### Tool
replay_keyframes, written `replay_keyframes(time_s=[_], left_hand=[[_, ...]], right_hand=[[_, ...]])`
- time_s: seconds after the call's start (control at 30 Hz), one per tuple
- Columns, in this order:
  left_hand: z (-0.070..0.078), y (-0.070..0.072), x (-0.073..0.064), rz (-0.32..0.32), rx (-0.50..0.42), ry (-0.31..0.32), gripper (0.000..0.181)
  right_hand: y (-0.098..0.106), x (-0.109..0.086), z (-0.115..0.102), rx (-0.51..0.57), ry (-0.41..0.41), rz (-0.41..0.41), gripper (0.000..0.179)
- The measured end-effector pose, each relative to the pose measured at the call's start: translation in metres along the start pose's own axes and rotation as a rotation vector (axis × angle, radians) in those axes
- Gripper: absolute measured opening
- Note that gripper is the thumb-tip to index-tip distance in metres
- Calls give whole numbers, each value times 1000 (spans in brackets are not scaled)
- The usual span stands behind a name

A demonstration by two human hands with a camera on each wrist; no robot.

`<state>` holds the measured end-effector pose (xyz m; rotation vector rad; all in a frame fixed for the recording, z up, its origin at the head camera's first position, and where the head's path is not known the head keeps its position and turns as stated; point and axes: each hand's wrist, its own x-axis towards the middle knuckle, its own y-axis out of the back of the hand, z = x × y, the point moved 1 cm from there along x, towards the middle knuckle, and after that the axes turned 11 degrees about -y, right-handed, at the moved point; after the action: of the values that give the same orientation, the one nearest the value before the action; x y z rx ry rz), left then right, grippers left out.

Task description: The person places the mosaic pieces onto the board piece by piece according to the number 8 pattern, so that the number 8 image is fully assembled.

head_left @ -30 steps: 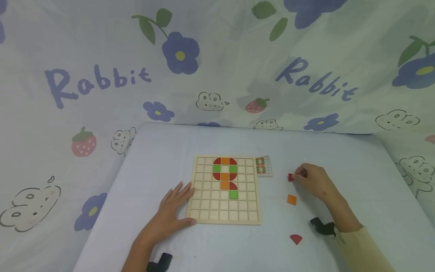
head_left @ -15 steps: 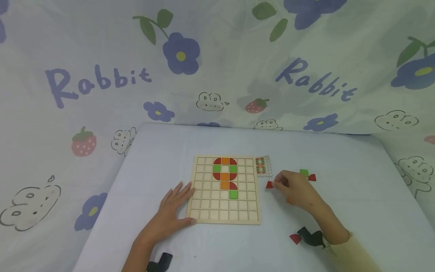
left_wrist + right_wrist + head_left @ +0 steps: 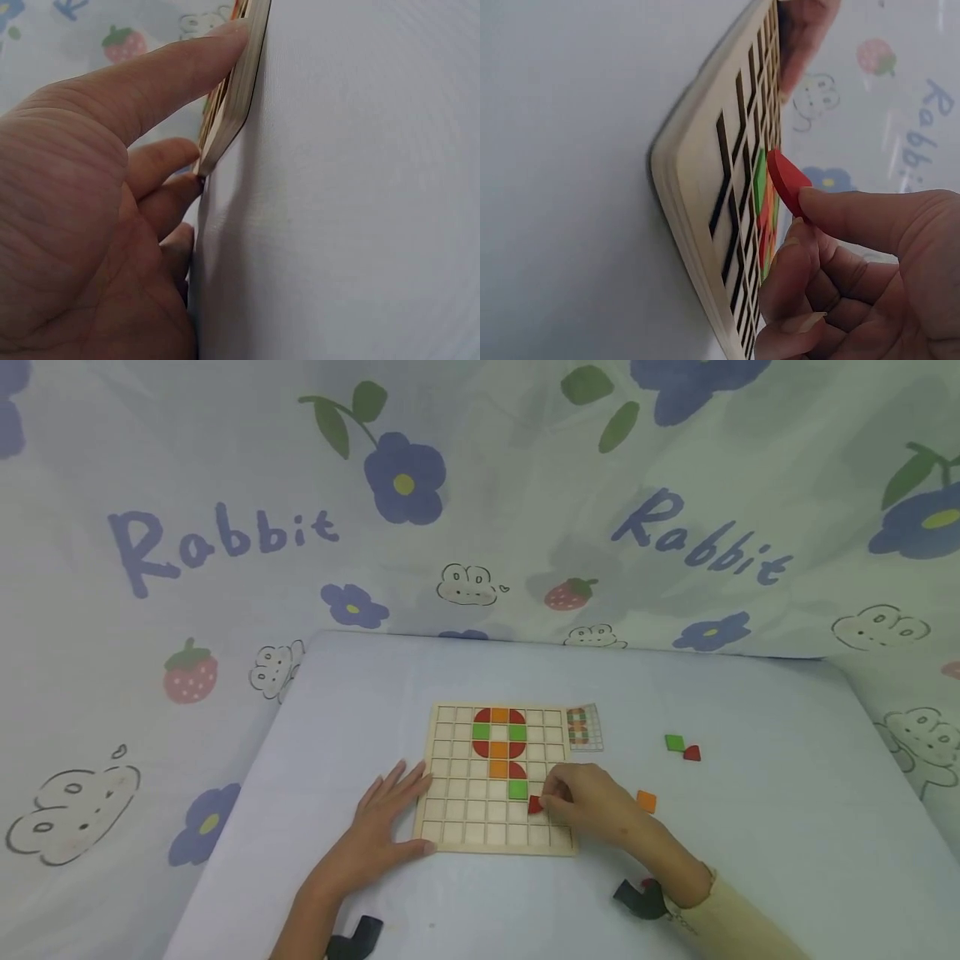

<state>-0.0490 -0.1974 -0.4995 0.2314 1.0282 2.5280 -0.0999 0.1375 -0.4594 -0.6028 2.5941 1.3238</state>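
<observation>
A wooden grid board [image 3: 480, 850] lies on the table, with red, orange and green pieces set in some of its squares. My left hand [image 3: 381, 831] rests at the board's left edge, fingers spread and thumb at the near corner; in the left wrist view the thumb [image 3: 172, 75] lies along the board's rim. Over the lower right of the grid, my right hand [image 3: 592, 802] pinches a red quarter-circle piece [image 3: 536, 804] between thumb and fingers. The right wrist view shows this red piece [image 3: 786, 178] tilted up above the grid.
A small pattern card [image 3: 585, 728] lies by the board's upper right corner. To the right are a loose green square [image 3: 675, 742], a red quarter-circle [image 3: 692, 752] and an orange square [image 3: 647, 801]. Another red piece is mostly hidden behind the right wrist's black camera mount [image 3: 641, 900].
My right hand has carried the red quarter-circle leftward from the loose pieces to above the board, uncovering the green square and another red piece. The left hand stays in place.
</observation>
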Motion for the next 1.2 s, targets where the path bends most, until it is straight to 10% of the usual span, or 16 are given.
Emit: replay_keyframes(time_s=[1.2], left_hand=[[5, 1, 1, -4, -2, 20, 99]], right_hand=[[-29, 4, -15, -137, 158, 52, 11]])
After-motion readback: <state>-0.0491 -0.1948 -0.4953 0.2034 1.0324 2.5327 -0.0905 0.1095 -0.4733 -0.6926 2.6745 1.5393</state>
